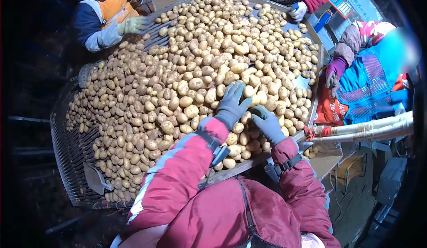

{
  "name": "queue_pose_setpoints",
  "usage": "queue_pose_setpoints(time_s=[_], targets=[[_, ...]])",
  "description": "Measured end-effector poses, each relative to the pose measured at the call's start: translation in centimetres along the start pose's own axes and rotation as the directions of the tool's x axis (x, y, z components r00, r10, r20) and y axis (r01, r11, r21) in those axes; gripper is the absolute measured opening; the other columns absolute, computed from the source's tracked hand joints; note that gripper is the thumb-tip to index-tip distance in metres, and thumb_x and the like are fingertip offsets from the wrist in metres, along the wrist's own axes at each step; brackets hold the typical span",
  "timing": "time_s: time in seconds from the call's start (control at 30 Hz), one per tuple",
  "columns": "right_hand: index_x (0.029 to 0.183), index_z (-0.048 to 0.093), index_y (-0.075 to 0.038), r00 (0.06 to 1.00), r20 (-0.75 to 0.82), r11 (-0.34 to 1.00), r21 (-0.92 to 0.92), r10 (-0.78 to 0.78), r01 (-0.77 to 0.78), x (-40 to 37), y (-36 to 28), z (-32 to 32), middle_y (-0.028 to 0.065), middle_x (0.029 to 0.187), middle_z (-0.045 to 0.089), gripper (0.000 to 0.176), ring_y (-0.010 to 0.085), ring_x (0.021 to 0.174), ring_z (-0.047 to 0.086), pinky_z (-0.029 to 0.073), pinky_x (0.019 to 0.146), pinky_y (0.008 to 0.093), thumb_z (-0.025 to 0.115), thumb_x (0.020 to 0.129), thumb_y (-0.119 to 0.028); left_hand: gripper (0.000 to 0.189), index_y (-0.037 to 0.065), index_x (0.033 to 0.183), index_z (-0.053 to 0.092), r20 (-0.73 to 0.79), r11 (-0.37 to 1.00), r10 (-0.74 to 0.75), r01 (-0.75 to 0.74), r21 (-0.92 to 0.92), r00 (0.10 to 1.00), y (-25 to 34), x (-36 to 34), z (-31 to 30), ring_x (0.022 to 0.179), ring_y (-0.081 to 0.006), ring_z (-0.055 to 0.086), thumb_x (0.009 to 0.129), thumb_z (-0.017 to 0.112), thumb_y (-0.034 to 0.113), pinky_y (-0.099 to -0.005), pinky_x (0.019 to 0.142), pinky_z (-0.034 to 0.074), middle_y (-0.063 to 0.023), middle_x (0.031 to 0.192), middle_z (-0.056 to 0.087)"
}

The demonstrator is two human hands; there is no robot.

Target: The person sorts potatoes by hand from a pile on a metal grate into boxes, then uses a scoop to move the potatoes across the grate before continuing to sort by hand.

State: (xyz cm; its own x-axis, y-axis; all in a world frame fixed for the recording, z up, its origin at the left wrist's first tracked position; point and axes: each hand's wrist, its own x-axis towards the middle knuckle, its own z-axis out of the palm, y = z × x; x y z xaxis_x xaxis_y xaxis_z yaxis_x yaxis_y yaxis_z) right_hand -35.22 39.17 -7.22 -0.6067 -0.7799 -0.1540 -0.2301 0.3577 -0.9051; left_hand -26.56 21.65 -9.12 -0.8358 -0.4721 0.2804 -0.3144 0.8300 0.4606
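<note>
A large heap of potatoes (178, 88) covers the slatted sorting table in front of me. My left hand (232, 103), in a grey-blue glove, rests on the heap with fingers stretched forward and thumb apart. Just right of it, my right hand (267, 122), gloved alike, lies lower on the potatoes near the table's front edge. Its fingers point up and left, slightly bent, with no potato visibly gripped. Both hands touch the potatoes between and around them.
A metal scoop (94, 179) lies at the table's left on the slatted surface (73, 159). Co-workers stand around: one gloved hand (132, 25) at back left, a white glove (298, 11) at the back, a purple glove (336, 72) at right. A wrapped pole (364, 127) juts out at right.
</note>
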Motion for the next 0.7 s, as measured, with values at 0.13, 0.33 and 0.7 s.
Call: queue_pose_setpoints(time_s=[0.13,0.33,0.7], targets=[[0.118,0.07,-0.004,0.968,-0.06,0.909,0.362,0.242,-0.205,0.0,-0.7,-0.2,-0.0012,0.098,0.071,0.024,0.0038,0.07,0.058,0.048,0.059,0.0206,0.066,0.097,-0.015,0.052,0.004,0.133,0.061,0.007,0.805,-0.177,0.149,-0.575,0.984,-3.7,-3.0,-8.1,0.129,-0.0356,0.053,0.085,0.073,0.019,-0.0424,0.112,0.041,-0.0185,0.137,0.059],[0.112,0.073,-0.004,0.966,0.104,0.899,0.354,0.237,-0.258,0.1,-0.8,0.3,-0.0033,0.088,0.068,0.021,0.0039,0.071,0.057,0.047,0.061,0.0207,0.067,0.097,-0.017,0.079,0.004,0.145,0.048,-0.062,0.831,-0.266,0.262,0.49,0.962,-16.4,-12.6,-11.4,0.128,-0.0417,0.048,0.086,0.072,0.05,-0.0511,0.107,0.042,-0.0241,0.145,0.046],[0.097,0.073,-0.001,0.963,0.09,0.885,0.38,0.254,-0.269,1.8,-0.4,-0.3,-0.0015,0.084,0.067,0.022,0.0064,0.072,0.056,0.047,0.064,0.024,0.071,0.092,-0.023,0.098,0.01,0.157,0.03,0.026,0.883,-0.463,0.463,-0.07,0.886,-5.9,-0.6,-5.7,0.135,-0.0473,0.039,0.081,0.074,0.055,-0.0552,0.113,0.033,-0.03,0.145,0.039]])
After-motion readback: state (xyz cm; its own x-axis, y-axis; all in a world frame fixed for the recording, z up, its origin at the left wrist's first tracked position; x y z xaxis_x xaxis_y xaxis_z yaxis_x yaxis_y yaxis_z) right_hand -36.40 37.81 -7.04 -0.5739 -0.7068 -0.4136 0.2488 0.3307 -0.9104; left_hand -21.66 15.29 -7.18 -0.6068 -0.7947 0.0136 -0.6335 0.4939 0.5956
